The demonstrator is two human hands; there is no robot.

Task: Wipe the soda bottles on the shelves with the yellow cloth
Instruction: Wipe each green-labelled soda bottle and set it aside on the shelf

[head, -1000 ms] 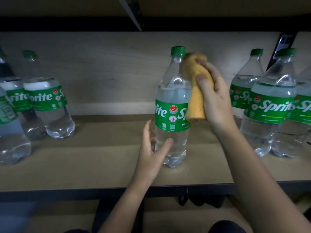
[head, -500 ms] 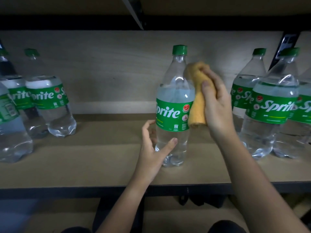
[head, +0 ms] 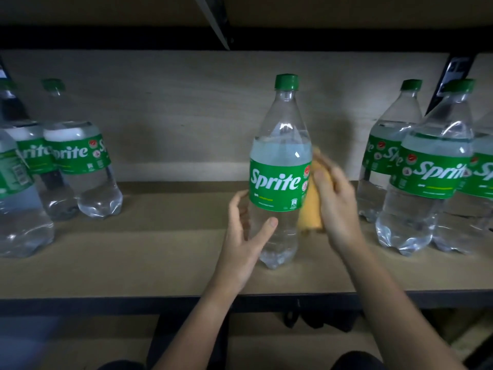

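I see the clear plastic Sprite bottle with green cap and label [head: 280, 166] upright mid-shelf on the tan wooden shelf [head: 160, 252], my left hand [head: 244, 249] gripping its lower body, my right hand [head: 337, 206] clutching the yellow cloth [head: 310, 212] against its right side.

— What are we looking at?
— We're facing a tan wooden shelf board [head: 133, 263] edged by a dark metal rail [head: 106, 305], a pale back panel [head: 186, 102] rising behind, dim light falling throughout.
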